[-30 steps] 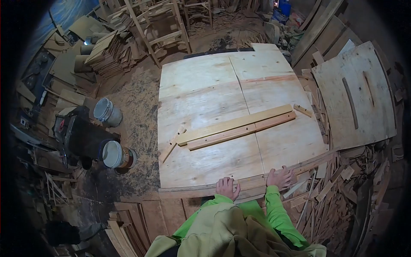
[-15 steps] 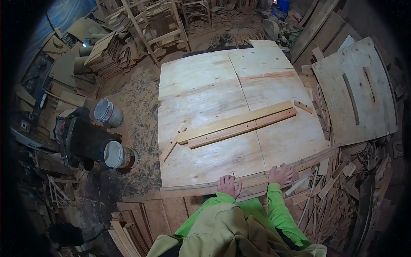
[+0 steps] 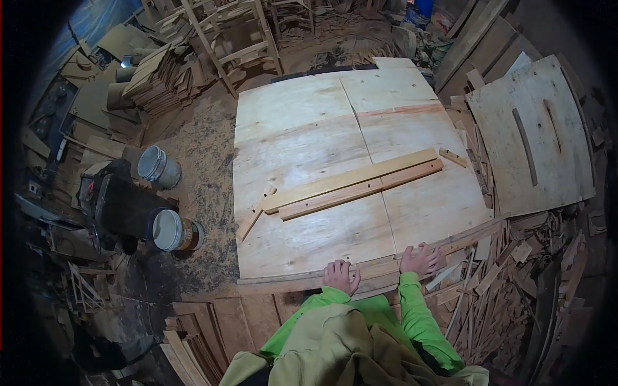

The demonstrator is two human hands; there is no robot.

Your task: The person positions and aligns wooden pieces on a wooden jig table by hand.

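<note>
Edge board (image 3: pixel 277 284), quantity one, lies beneath the left hand (image 3: pixel 341 278) and right hand (image 3: pixel 420 261), both reaching forward, palm-down and loosely spread, with two long wooden bars (image 3: pixel 351 181) beyond the grip.

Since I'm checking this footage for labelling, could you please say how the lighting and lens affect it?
Head view: black vignetting at the corners; wide-angle distortion, which may explain the bowed look of the front rail; a pale sheen on the plywood; dim surroundings, darkest at lower left; left hand and right hand legible, fine detail soft.
</note>
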